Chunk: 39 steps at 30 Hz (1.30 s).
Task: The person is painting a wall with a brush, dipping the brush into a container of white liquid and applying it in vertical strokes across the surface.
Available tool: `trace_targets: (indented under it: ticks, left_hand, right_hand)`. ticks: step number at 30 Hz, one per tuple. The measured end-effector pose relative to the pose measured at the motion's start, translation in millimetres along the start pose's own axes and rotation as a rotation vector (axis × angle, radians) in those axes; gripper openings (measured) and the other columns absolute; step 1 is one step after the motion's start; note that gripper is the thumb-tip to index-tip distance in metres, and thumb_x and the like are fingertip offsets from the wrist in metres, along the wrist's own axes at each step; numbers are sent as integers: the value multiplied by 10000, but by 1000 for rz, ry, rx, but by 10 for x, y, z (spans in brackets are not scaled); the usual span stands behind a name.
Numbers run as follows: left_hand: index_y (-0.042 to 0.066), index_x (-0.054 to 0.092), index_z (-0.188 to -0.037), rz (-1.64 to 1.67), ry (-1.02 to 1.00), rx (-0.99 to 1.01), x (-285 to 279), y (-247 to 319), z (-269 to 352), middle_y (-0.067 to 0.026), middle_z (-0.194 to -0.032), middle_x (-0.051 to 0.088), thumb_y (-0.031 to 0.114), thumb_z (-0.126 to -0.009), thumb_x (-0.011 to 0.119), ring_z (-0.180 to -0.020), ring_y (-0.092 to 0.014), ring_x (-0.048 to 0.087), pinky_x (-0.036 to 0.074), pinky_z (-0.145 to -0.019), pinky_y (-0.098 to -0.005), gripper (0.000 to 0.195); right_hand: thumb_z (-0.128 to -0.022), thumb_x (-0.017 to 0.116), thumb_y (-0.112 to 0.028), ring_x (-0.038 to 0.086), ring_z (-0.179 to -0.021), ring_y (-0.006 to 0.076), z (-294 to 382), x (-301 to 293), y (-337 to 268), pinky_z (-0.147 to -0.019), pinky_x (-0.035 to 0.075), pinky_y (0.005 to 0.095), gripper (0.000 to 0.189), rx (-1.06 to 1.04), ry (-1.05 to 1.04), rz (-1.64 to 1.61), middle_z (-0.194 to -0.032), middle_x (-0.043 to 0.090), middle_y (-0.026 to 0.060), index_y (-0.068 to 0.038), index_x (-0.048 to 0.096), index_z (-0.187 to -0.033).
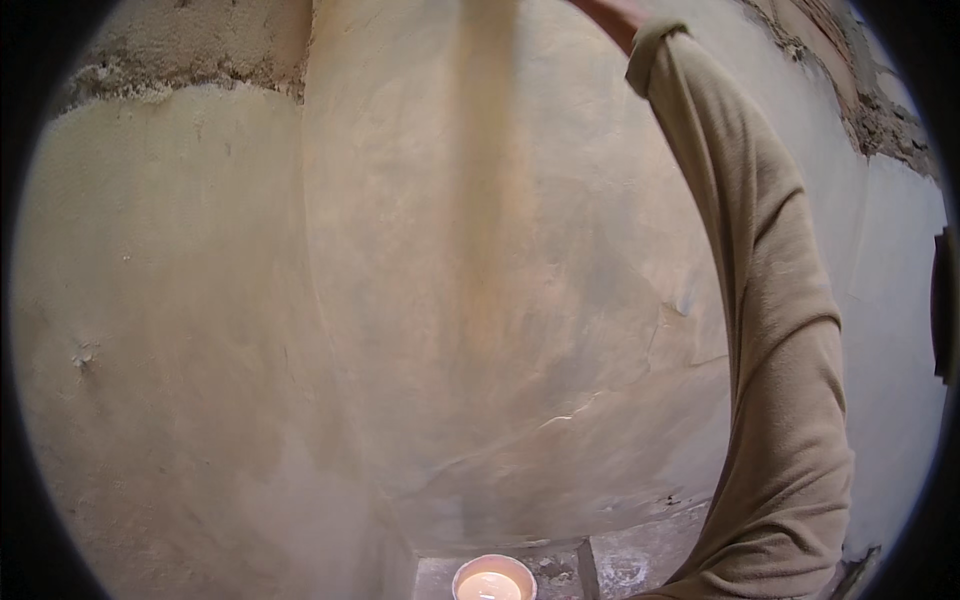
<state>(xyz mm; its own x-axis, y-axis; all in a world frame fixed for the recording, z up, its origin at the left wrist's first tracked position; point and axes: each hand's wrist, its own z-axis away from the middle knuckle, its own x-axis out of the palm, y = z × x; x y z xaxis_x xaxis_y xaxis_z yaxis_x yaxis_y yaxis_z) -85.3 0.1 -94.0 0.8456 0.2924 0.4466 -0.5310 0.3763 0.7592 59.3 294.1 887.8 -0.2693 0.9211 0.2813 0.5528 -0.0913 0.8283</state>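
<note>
Both my hands are out of view. A tan long sleeve (pixel 780 315) covers my right arm, which reaches up along the right side, and a bit of bare forearm (pixel 611 19) shows past its cuff at the top edge. Before me stands a plastered wall (pixel 390 285) with a blurred yellowish vertical band (pixel 486 150) down its upper middle. At the bottom edge, a round tub (pixel 532 581) holds a pale liquid (pixel 487 585); its lower part is cut off.
Rough, unsmoothed wall (pixel 202 45) shows at the upper left, with brickwork (pixel 817 45) at the upper right. A ledge or floor (pixel 622 562) lies beneath the wall. A dark object (pixel 943 307) stands at the far right edge.
</note>
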Motion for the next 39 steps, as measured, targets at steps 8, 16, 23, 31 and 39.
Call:
trace_targets:
  ticks: [8,16,23,31,39]
  left_hand:
    - [59,492,-1100,-26,90,-28,-142,142,19,-89,-975,573,64,-880,665,-809,-224,587,548,-614,-388,280]
    - [22,482,-1123,-36,149,-70,-89,168,75,-129,-1005,581,23,-837,709,-880,-280,623,604,-680,-433,364]
    - [21,483,-1159,-32,138,-96,87,245,120,-136,-1027,586,26,-838,707,-902,-284,623,597,-690,-430,392]
    - [21,480,-1193,-25,157,-69,132,223,44,-146,-1050,587,36,-843,705,-914,-291,623,595,-705,-429,416]
    - [20,476,-1226,-22,146,-88,243,2,3,-157,-1073,589,47,-849,703,-926,-297,623,593,-720,-428,441]
  right_hand:
    - [-972,539,-145,672,-823,218,1012,-1031,-2234,-644,576,333,84,14,-437,-756,-918,647,38,-87,571,-919]
    - [-899,657,-305,725,-695,224,2123,-1285,343,-673,571,331,298,869,-103,-552,-743,716,124,-35,689,-1020]
    - [-900,608,-101,699,-830,202,1973,-1211,541,-683,558,314,76,469,-21,-285,-976,702,21,-117,670,-940]
    - [-904,634,-99,675,-824,209,1744,-1577,-713,-761,544,354,61,464,-410,-1053,-911,700,66,-62,681,-893]
    - [-905,619,-215,670,-786,282,826,-411,1591,-722,531,357,151,265,140,-1723,-859,701,99,-105,695,-835]
